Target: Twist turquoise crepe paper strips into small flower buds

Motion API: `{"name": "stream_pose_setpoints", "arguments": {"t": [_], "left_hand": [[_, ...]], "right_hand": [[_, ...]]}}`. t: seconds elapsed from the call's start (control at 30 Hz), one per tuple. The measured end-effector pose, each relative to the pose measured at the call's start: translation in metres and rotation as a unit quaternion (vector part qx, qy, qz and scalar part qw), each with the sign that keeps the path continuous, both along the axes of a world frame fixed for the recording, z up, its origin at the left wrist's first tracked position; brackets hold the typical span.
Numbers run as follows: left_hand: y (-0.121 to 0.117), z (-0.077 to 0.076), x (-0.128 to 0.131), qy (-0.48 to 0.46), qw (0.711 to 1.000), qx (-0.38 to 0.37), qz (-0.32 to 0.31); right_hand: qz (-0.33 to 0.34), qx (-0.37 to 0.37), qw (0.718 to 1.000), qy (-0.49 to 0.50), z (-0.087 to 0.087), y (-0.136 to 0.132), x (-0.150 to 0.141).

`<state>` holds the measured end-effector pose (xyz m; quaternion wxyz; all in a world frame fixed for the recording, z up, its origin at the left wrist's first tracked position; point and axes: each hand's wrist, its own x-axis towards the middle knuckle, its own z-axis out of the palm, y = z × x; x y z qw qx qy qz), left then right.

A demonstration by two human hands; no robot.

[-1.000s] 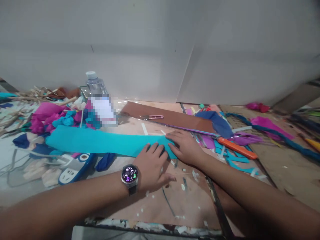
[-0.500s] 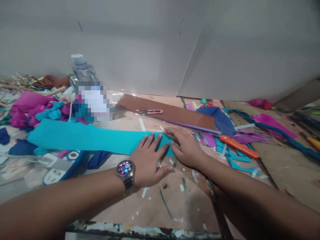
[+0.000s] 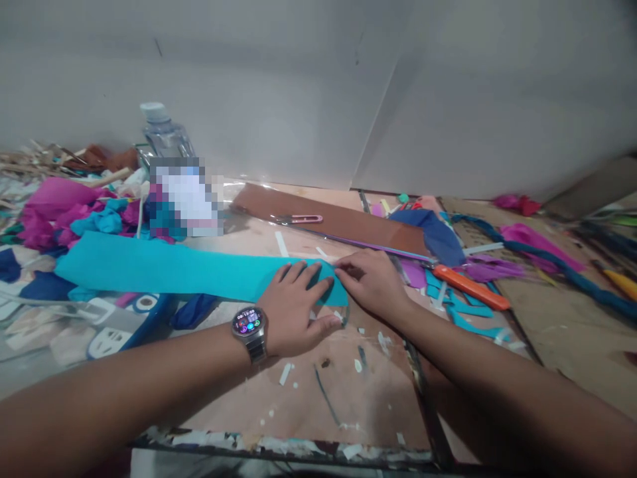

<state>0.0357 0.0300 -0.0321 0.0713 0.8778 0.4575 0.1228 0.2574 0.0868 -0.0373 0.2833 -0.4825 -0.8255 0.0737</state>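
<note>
A long turquoise strip [image 3: 199,269], which looks like crepe paper, lies flat across the board. My left hand [image 3: 293,309], with a smartwatch [image 3: 249,322] on its wrist, presses on the strip near its right end, palm down and fingers spread. At the strip's far right corner, the thumb and index finger of my right hand [image 3: 373,282] pinch its edge. Behind the hands, pink-handled thread snips [image 3: 303,219] rest on a packet of brown paper [image 3: 343,216] in clear film. An orange utility knife [image 3: 470,287] lies right of my right hand.
A capped clear bottle [image 3: 166,136] and a blurred-out phone-like object [image 3: 189,199] stand at the back left. Magenta crumpled pieces [image 3: 60,206] and a power strip [image 3: 124,325] lie left. Turquoise scraps [image 3: 472,322] and a twisted blue length [image 3: 552,265] lie right. A pale wall closes the back.
My right hand has drawn its fingers together from a loose spread to a pinch at the strip's right corner. My left hand stays flat on the strip. The view has shifted slightly.
</note>
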Motion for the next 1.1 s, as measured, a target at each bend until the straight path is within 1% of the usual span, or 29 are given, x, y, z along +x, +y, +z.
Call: {"name": "stream_pose_setpoints", "arguments": {"t": [0.13, 0.4, 0.57, 0.67, 0.9, 1.1], "left_hand": [[0.001, -0.001, 0.000, 0.005, 1.000, -0.005, 0.001], [0.003, 0.003, -0.002, 0.008, 1.000, -0.002, -0.017], [0.005, 0.000, -0.002, -0.024, 1.000, -0.003, 0.007], [0.008, 0.000, -0.003, -0.031, 0.999, 0.003, 0.020], [0.019, 0.004, -0.009, 0.013, 1.000, 0.017, -0.019], [0.021, -0.002, -0.010, -0.007, 0.999, 0.033, -0.002]], "right_hand": [[0.026, 0.003, 1.000, -0.008, 0.001, -0.001, -0.003], [0.042, 0.048, 0.997, -0.045, -0.003, 0.002, -0.005], [0.069, 0.051, 0.994, -0.073, -0.007, 0.004, -0.003], [0.079, 0.050, 0.993, -0.072, -0.008, 0.004, -0.003], [0.095, 0.057, 0.992, -0.054, -0.009, 0.004, -0.003], [0.110, 0.081, 0.990, -0.044, -0.011, 0.005, -0.002]]}}
